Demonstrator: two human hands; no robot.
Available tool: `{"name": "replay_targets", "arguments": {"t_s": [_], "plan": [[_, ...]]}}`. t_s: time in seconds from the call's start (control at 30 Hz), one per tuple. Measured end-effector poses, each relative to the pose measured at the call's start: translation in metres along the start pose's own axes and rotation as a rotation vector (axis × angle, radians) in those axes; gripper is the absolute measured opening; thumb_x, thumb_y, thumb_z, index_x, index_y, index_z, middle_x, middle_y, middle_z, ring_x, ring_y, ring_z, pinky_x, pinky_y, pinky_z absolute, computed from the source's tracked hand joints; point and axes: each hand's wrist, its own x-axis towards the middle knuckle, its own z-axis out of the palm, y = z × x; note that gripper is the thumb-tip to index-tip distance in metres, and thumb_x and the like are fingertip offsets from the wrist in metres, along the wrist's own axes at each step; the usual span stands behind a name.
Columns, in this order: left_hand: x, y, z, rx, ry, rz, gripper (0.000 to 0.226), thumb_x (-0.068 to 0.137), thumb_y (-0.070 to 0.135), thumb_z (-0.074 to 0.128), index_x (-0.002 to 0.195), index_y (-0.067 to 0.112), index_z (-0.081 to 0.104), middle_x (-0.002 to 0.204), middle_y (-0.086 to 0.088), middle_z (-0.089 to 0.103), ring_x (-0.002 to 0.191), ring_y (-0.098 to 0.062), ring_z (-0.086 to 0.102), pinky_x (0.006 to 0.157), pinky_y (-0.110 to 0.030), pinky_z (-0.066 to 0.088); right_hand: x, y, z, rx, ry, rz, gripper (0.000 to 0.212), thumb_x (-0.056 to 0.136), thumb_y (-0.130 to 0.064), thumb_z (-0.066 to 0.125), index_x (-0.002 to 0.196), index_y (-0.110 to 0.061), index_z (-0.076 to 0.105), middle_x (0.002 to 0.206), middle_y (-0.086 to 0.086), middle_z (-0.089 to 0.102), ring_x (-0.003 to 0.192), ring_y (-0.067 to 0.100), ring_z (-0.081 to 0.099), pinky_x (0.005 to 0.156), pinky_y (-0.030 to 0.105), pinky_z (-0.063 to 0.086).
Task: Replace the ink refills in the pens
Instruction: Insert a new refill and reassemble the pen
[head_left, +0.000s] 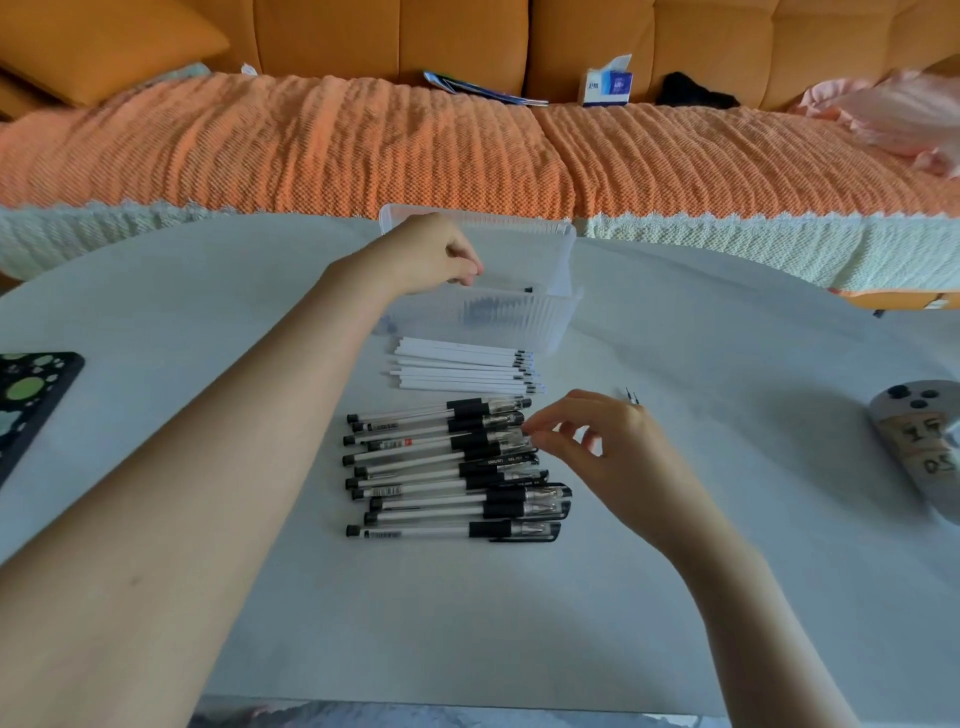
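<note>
A row of clear-barrelled black-capped pens (452, 470) lies assembled beside white refill tubes (462, 371); little looks done. The left hand (428, 254) pinches something unclear over the clear ribbed plastic box (519, 317); right hand (582, 441), fingers loosely spread, touches pen caps

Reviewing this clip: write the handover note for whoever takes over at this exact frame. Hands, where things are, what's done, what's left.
Left hand: reaching over the clear plastic container, fingers pinched; whether it holds anything is unclear.
Right hand: fingers open at the tip end of the row of pens, nothing gripped.
White refills lie stacked between container and pens on the table.
Done: cannot tell; all visible pens look assembled.
Left: pick a pen, open it, swap its refill.
</note>
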Motion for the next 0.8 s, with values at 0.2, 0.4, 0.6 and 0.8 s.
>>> {"name": "replay_targets", "arguments": {"t_s": [0.2, 0.4, 0.6, 0.8], "plan": [[-0.044, 0.012, -0.005, -0.067, 0.223, 0.143, 0.02, 0.093, 0.018, 0.053, 0.102, 0.021, 0.07, 0.101, 0.009, 0.069, 0.091, 0.003, 0.056, 0.078, -0.006, 0.038, 0.0, 0.003, 0.002, -0.095, -0.044, 0.001, 0.01, 0.085, -0.021, 0.065, 0.09, -0.028, 0.07, 0.087, -0.017, 0.06, 0.076, -0.001, 0.055, 0.066, 0.018, 0.041], [-0.128, 0.024, 0.028, -0.082, 0.122, 0.182, 0.017, 0.088, 0.025, 0.058, 0.101, 0.032, 0.068, 0.094, 0.024, 0.064, 0.082, 0.012, 0.056, 0.078, -0.001, 0.04, 0.0, 0.003, 0.005, -0.154, -0.068, -0.041, 0.007, 0.081, -0.025, 0.07, 0.086, -0.028, 0.069, 0.088, -0.016, 0.056, 0.079, 0.001, 0.049, 0.073, 0.029, 0.045], [-0.15, 0.008, 0.061, -0.061, 0.057, 0.091, 0.009, 0.084, 0.029, 0.066, 0.088, 0.036, 0.07, 0.082, 0.021, 0.064, 0.068, 0.004, 0.053, 0.067, -0.021, 0.043, 0.0, 0.003, 0.007, -0.2, -0.061, -0.066, 0.003, 0.082, -0.026, 0.069, 0.082, -0.023, 0.07, 0.09, -0.014, 0.054, 0.079, -0.009, 0.041, 0.073, 0.031, 0.045], [-0.146, 0.009, 0.072, -0.018, 0.1, 0.142, 0.011, 0.081, 0.034, 0.069, 0.092, 0.03, 0.07, 0.084, 0.013, 0.064, 0.081, -0.004, 0.055, 0.075, -0.03, 0.047, 0.002, 0.0, 0.008, -0.221, 0.042, -0.091, 0.005, 0.084, -0.023, 0.066, 0.08, -0.022, 0.068, 0.086, -0.012, 0.06, 0.078, 0.003, 0.045, 0.069, 0.026, 0.042]]}}
